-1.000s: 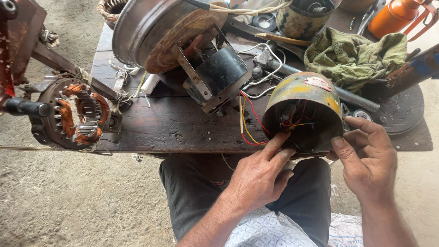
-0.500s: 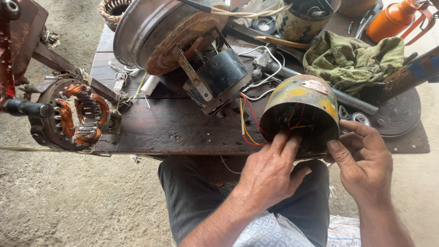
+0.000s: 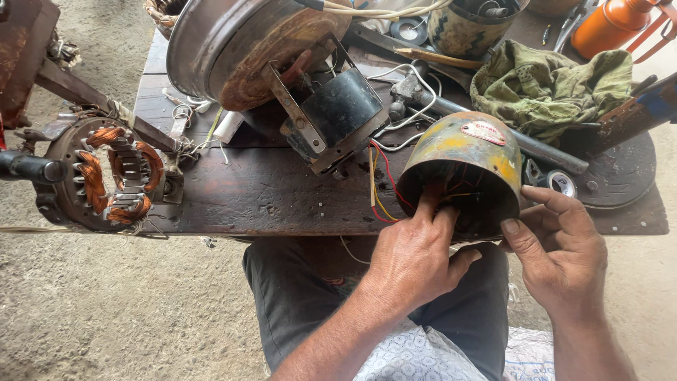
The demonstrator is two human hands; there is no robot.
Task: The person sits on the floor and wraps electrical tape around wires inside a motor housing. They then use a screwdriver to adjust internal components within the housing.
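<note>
Right now 2 bare hands work on 1 motor housing (image 3: 462, 166), a rounded metal shell w/ worn yellow-green paint and rust, lying on its side at the near edge of the dark wooden bench (image 3: 268, 190), open mouth toward the person. Left hand (image 3: 412, 257) has fingers pushed into that mouth among thin wires, so it's neither clenched nor slack; what exactly the fingertips pinch is hidden. Right hand (image 3: 557, 247) grips the housing's rim on the right side, thumb on the edge, fingers curled round the outside. At least 3 wires (image 3: 381, 187), red and yellow, run from the shell to 1 black boxy motor body (image 3: 338, 116) w/ a metal bracket, which sits against 1 big dished metal pan (image 3: 233, 49), rusty inside. Off the bench's left end: 1 round stator (image 3: 109, 173) w/ several shiny copper coils, approx 5 visible. Behind the housing: 1 crumpled green rag (image 3: 557, 85), soft and stained, 1 orange can (image 3: 610, 25) and 1 small tape roll (image 3: 562, 182) just beside the right hand.
</note>
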